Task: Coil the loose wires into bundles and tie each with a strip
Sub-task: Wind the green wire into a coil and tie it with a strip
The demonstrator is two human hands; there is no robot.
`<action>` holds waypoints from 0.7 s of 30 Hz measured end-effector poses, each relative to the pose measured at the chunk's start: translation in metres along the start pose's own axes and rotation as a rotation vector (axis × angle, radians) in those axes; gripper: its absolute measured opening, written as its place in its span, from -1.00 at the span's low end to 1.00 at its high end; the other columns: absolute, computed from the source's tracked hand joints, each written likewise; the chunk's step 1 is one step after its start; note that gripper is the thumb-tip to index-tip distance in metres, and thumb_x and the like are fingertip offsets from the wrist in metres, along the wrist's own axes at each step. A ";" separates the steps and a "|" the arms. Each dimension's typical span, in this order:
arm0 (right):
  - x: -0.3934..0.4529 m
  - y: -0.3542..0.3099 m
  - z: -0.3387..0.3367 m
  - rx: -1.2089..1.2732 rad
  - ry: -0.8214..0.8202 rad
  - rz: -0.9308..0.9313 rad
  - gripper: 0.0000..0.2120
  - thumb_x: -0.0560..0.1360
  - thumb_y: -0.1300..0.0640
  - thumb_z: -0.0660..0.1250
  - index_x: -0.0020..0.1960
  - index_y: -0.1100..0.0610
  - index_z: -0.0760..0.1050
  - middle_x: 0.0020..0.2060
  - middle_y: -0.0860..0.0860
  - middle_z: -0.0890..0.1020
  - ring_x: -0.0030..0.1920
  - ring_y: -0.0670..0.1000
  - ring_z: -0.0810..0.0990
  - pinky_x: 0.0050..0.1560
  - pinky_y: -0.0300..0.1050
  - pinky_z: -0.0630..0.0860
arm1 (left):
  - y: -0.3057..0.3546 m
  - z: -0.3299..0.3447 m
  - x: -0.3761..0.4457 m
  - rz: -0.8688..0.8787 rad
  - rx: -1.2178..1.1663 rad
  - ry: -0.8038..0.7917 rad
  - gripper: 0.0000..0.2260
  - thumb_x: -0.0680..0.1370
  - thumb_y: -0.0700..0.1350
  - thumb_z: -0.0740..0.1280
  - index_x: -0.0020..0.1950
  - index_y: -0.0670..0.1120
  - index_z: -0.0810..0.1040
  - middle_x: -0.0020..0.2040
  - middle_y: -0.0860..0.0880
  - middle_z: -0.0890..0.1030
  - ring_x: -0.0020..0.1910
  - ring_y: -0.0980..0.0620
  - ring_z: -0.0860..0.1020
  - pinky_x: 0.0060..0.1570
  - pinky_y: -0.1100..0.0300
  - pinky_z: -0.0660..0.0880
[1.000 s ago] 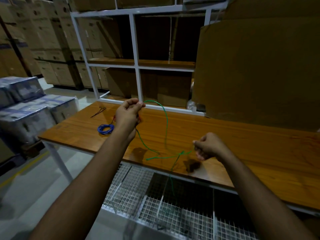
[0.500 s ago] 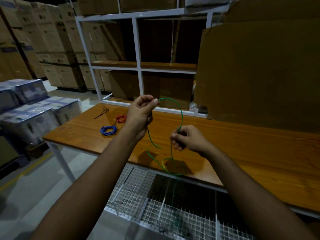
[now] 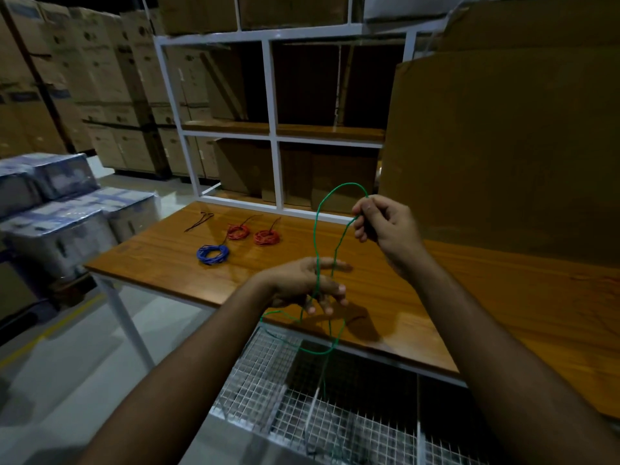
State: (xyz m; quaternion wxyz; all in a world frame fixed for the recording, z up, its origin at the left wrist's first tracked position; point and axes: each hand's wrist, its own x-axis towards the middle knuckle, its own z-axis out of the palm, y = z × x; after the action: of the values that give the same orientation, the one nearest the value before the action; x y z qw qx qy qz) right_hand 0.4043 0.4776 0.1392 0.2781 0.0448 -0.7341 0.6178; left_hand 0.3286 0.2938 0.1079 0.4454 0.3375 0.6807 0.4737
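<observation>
green wire [image 3: 316, 229] tail lost in blur below, black strips [image 3: 198, 222] too small

Dim, warm light is falling across the scene, leaving the shelf bays [image 3: 302, 85] nearly black. The wooden worktop [image 3: 503, 297] is catching a soft sheen — no harsh glare. The hands are casting faint, diffuse shadows onto it just below them. Wide-angle distortion is bending the shelf frame and stacked boxes [image 3: 84, 78] outward at the edges, while the wire mesh [image 3: 285, 397] at the bottom is smearing into blur — the forearms too.
</observation>
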 end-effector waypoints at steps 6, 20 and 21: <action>-0.005 0.003 -0.008 0.235 0.050 0.169 -0.66 0.69 0.02 0.09 0.00 0.22 0.54 -0.34 0.05 0.57 -0.39 -0.04 0.50 -0.40 -0.22 0.44 | -0.013 -0.001 0.019 0.156 -0.053 0.329 -0.80 0.69 -0.15 0.17 0.21 -0.17 0.54 0.16 -0.15 0.66 0.03 -0.07 0.68 -0.08 0.15 0.61; -0.017 0.040 -0.018 -0.387 0.395 0.425 -0.87 0.61 -0.06 0.25 0.10 -0.04 0.42 0.02 0.02 0.55 0.02 0.06 0.53 -0.10 0.00 0.50 | 0.007 -0.009 0.011 0.579 1.162 0.747 -0.53 0.70 0.03 0.10 0.59 -0.06 0.19 0.58 -0.09 0.23 0.58 0.09 0.04 0.52 0.11 0.10; -0.016 0.034 -0.014 -0.411 0.376 0.324 -0.89 0.62 -0.03 0.25 0.10 -0.03 0.44 0.02 -0.01 0.54 0.00 0.01 0.52 -0.13 -0.09 0.47 | 0.006 -0.010 0.011 0.634 1.244 0.740 -0.55 0.70 0.03 0.10 0.57 -0.08 0.24 0.55 -0.10 0.29 0.59 0.09 0.00 0.53 0.08 0.09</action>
State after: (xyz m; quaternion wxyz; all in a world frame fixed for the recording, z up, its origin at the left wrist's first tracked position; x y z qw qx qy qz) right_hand 0.4088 0.4944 0.1026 0.3101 -0.2445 -0.7769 0.4904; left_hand 0.3157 0.3023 0.1119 -0.2366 0.5232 0.7959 0.1921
